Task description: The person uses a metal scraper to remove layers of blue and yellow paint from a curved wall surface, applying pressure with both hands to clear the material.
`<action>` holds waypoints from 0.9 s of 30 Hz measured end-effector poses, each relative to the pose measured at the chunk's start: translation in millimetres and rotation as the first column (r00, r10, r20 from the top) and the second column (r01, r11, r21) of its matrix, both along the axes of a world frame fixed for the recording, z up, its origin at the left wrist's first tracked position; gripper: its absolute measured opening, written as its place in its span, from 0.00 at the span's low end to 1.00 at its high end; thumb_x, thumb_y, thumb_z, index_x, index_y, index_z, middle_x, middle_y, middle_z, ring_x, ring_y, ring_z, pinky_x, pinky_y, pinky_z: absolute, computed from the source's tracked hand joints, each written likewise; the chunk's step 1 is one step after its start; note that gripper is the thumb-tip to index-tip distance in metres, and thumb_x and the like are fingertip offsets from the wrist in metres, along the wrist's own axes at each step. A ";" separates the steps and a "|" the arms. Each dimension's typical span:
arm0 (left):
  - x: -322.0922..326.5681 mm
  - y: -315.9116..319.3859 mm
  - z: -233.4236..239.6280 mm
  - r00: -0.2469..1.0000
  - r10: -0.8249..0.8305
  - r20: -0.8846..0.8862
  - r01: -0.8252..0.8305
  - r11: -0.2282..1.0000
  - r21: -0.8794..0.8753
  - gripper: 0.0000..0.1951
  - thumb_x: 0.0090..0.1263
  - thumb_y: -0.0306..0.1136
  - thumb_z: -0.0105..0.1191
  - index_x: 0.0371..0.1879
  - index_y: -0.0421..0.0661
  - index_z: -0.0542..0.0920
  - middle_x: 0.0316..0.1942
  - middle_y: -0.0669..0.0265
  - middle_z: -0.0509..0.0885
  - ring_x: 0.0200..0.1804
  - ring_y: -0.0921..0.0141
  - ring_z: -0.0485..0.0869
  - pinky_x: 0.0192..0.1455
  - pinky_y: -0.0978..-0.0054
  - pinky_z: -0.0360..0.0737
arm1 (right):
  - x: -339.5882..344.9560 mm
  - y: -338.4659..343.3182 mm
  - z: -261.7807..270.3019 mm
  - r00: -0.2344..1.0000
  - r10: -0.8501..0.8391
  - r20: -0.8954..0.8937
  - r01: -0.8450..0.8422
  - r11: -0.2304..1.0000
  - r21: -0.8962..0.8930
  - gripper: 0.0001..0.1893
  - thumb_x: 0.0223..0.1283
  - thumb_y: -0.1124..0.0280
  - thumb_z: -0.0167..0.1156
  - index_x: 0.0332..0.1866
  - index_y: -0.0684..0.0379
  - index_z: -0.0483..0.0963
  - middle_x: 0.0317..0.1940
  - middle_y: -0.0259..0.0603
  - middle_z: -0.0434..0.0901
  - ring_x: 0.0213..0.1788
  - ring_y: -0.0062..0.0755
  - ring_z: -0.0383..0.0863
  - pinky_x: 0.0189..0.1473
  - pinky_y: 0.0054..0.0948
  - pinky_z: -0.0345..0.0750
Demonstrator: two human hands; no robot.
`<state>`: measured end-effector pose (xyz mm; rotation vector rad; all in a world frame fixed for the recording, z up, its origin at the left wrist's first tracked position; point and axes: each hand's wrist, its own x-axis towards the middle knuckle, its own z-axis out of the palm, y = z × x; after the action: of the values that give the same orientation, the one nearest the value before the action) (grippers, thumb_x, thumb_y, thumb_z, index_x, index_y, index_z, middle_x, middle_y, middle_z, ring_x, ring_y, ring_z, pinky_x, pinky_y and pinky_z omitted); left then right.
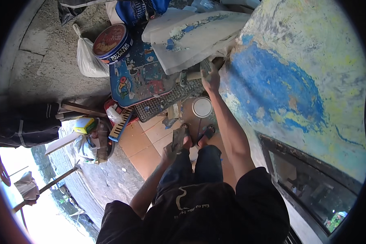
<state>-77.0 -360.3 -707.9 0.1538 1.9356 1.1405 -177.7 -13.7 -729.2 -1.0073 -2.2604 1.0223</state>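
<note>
In my left hand (169,155) is a flat, dirty, plate-like tool (178,138), held over the tiled floor in front of my legs. My right hand (211,80) reaches forward beside the painted wall (271,88) and grips a small greyish flat tool (205,66), whose kind I cannot tell. Just past that hand lies a whitish plastic sheet (186,55) with blue and pale paint flakes on it. The wall bears a large patch of blue paint with flaking yellow and white around it.
A round white lid or can (202,107) stands near my feet. Ahead are a blue folding table (137,79), a butter cookie tin (109,42) and a tied white bag (91,58). A toy keyboard (121,125) and a basket (102,149) are at left; a framed window (308,177) is at right.
</note>
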 end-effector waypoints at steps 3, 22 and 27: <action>-20.2 -20.9 5.8 0.996 -0.011 -0.093 0.012 1.000 0.018 0.14 0.71 0.36 0.54 0.42 0.35 0.80 0.32 0.55 0.84 0.37 0.67 0.86 0.37 0.67 0.81 | 45.5 -24.6 63.4 0.936 -0.176 -0.305 0.085 0.954 -0.288 0.22 0.67 0.64 0.58 0.63 0.60 0.69 0.60 0.49 0.73 0.57 0.37 0.79 0.52 0.31 0.79; -59.0 -11.9 56.0 0.991 0.104 -0.084 -0.088 0.981 0.173 0.15 0.73 0.33 0.53 0.45 0.29 0.78 0.37 0.56 0.84 0.38 0.69 0.85 0.39 0.71 0.86 | 215.2 57.9 286.3 0.924 0.051 -0.379 0.366 0.171 0.915 0.16 0.70 0.63 0.53 0.45 0.70 0.74 0.24 0.40 0.83 0.24 0.27 0.83 0.24 0.19 0.79; -57.3 -9.9 63.4 0.994 0.057 -0.088 -0.045 0.991 0.127 0.16 0.73 0.34 0.53 0.45 0.29 0.78 0.37 0.56 0.84 0.38 0.69 0.85 0.40 0.70 0.86 | 211.6 62.1 282.2 0.911 0.056 -0.408 0.391 0.197 0.899 0.16 0.71 0.62 0.53 0.44 0.68 0.74 0.24 0.38 0.83 0.24 0.26 0.83 0.24 0.20 0.80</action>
<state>-134.3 -370.2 -644.5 0.2285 1.9582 1.3095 33.9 48.3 -447.0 -0.3659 -1.7889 -0.4488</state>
